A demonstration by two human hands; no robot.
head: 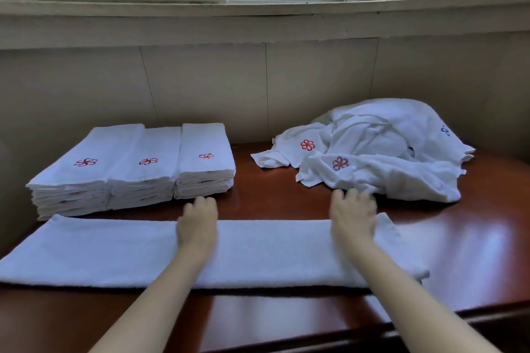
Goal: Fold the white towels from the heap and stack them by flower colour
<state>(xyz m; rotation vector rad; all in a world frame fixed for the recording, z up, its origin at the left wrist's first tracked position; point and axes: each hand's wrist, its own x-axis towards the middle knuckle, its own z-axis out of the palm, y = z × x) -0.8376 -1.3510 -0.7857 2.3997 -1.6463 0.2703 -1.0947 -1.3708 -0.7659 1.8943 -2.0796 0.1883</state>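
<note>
Left hand (197, 221): fingers flat, loosely spread, pressing far edge of folded towel strip (114, 252), lower centre. Right hand (354, 216): flat, same edge, fingertips just beside heap (381, 149), right. Three folded stacks (134, 163) upper left. Bare table (473, 238) lower right.

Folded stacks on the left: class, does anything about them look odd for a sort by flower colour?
Nothing stands out. All three stacks are squared and show red flowers on top. The blue-flowered towel lies in the heap.
</note>
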